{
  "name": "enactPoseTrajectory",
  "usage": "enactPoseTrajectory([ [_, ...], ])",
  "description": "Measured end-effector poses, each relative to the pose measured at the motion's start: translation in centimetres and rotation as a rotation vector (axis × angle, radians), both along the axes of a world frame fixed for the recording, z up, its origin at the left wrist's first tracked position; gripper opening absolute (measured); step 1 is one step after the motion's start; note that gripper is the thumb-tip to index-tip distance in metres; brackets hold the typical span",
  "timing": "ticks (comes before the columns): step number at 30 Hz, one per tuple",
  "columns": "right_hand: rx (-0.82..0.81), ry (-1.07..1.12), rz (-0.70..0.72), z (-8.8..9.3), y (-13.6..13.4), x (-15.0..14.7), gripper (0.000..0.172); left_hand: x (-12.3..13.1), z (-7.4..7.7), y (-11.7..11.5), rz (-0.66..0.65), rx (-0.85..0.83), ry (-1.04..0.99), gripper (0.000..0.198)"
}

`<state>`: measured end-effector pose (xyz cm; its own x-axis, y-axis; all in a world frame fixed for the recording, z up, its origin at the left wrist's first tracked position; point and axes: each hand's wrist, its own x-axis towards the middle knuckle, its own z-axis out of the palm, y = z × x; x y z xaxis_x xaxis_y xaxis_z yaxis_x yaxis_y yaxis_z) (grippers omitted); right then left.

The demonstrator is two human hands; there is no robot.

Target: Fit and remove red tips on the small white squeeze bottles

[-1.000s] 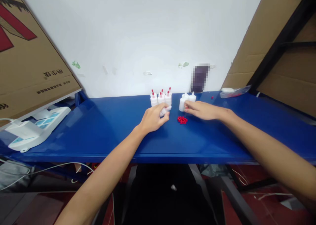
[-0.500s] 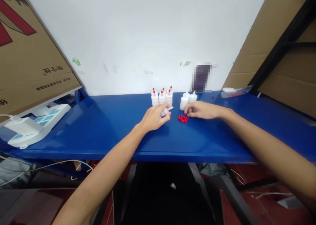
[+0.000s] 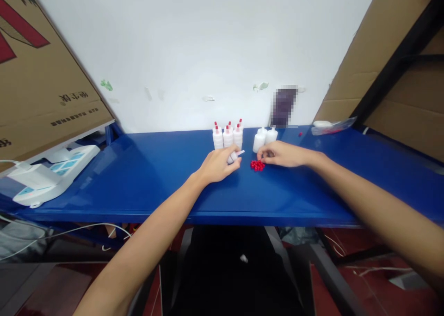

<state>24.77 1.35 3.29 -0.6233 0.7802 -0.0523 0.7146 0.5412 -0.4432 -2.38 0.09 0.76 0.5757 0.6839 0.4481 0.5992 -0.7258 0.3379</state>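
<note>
My left hand is wrapped round a small white squeeze bottle, which lies tilted with its bare nozzle pointing right. Just behind that hand, several white bottles with red tips stand upright in a tight group. My right hand has its fingers curled together at the back edge of a small pile of red caps. Whether a cap sits between those fingertips is hidden. Behind the right hand stand a few white bottles without red tips.
The blue table meets a white wall. One loose red cap lies at the back right, near a clear plastic bag. A white power strip with a plug is on the left. Cardboard leans at that side.
My right fingertips have shifted slightly left over the back of the red pile. My left hand keeps hold of the bottle, its nozzle turned slightly upward.
</note>
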Motion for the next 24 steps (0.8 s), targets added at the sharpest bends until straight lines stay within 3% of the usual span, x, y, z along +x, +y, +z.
enactPoseTrajectory([
  [3,0.031,0.041,-0.008,0.4,-0.3,-0.1,0.022,-0.1,0.1,-0.1,0.001,-0.007,-0.001,0.027],
  [8,0.222,0.256,-0.037,1.2,-1.8,-1.2,0.027,0.2,0.1,-0.4,-0.01,-0.037,-0.002,0.034],
  [15,0.242,0.322,0.061,0.7,-3.1,-3.5,0.031,0.7,-0.1,-0.3,-0.096,-0.052,0.023,0.042],
  [18,0.391,0.201,-0.031,1.0,-2.7,-2.9,0.023,0.7,-0.2,-0.1,-0.044,-0.071,-0.023,0.054],
  [21,0.528,-0.101,-0.25,1.2,-2.0,-1.9,0.02,0.8,-0.6,0.1,0.0,-0.044,-0.055,0.033],
  [24,0.472,-0.357,-0.377,0.8,-1.5,-1.3,0.025,0.9,-0.9,0.2,-0.013,-0.01,-0.062,0.034],
])
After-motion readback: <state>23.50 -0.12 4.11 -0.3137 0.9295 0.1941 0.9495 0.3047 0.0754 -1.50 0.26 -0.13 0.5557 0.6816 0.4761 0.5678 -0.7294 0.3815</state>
